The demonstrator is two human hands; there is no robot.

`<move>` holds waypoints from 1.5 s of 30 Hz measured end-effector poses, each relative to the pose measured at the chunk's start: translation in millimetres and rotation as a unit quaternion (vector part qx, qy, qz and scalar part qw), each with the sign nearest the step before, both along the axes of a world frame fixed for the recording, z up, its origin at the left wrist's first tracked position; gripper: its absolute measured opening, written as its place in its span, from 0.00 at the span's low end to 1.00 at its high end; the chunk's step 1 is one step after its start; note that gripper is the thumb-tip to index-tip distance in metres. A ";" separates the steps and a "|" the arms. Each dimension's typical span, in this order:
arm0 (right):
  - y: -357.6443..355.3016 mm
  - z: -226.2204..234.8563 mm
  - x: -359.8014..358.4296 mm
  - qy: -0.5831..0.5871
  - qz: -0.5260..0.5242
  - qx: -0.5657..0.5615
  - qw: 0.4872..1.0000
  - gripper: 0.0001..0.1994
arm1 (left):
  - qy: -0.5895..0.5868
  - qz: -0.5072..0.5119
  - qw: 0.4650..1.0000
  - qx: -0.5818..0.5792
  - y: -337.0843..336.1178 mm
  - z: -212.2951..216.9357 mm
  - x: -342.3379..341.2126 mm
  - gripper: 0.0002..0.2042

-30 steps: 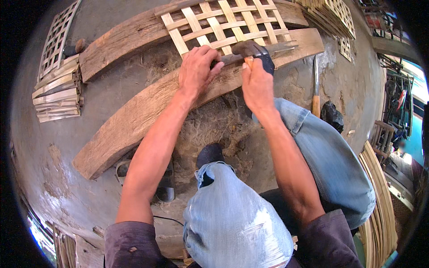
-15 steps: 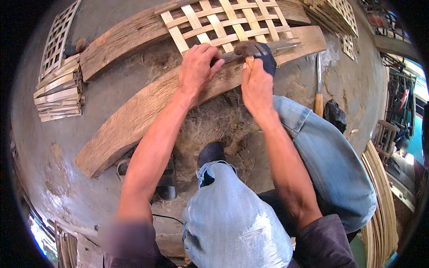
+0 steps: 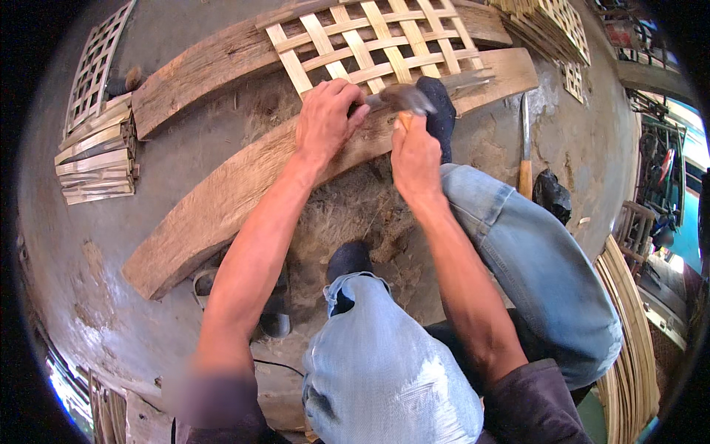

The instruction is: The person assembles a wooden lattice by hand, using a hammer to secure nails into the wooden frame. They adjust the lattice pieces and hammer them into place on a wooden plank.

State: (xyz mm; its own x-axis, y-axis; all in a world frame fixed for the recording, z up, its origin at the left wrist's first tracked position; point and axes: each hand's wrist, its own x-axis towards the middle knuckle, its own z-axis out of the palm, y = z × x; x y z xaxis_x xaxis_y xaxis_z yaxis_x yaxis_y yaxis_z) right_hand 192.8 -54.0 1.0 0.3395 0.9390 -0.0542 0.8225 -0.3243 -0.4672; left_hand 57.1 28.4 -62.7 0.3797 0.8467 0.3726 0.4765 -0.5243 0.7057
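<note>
A woven lattice of pale flat bamboo strips (image 3: 381, 48) rests across two curved wooden beams. My left hand (image 3: 325, 118) is at its near edge, above the nearer beam (image 3: 222, 200), fingers curled and closed; what they pinch, if anything, is hidden. My right hand (image 3: 416, 159) is wrapped round the orange-brown handle of a hammer (image 3: 405, 98). The hammer's dark head, smeared by motion, is over the lattice's near edge, right of my left fingers. A thin grey flat bar (image 3: 473, 78) lies along the beam there. My dark-socked foot (image 3: 438, 111) is just right of the hammer.
The farther beam (image 3: 200, 85) lies behind. At left are a pile of split strips (image 3: 96, 159) and a lattice panel (image 3: 92, 66). Stacked lattices (image 3: 547, 29) stand at back right. A wooden-handled knife (image 3: 526, 148) and a black lump (image 3: 552, 196) are on the floor; long strips (image 3: 629, 340) lie right.
The hammer and my right hand have shifted slightly left and nearer to me. The hammer's head is more blurred. My left hand stays in nearly the same place.
</note>
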 end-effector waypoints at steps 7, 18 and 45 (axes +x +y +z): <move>-7.5 25.4 -3.7 -0.004 0.025 0.114 0.993 0.10 | 0.039 0.009 0.998 -0.043 -4.1 0.8 -5.7 0.08; -19.8 -2.4 -11.5 -0.085 0.114 -0.051 0.988 0.10 | -0.020 -0.015 0.998 -0.052 2.9 -2.8 -10.1 0.07; -10.2 -9.7 -15.7 -0.218 0.129 -0.016 0.967 0.07 | -0.019 -0.022 0.999 -0.045 2.3 -5.4 -10.3 0.14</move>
State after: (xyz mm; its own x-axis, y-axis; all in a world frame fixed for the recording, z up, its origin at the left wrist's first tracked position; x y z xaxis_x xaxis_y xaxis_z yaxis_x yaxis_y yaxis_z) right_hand 177.1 -64.2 -8.7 0.0912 0.9958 0.0119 0.9946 -0.0905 -0.0502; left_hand 46.9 30.6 -68.2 0.4039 0.8607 0.3099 0.4275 -0.4771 0.7679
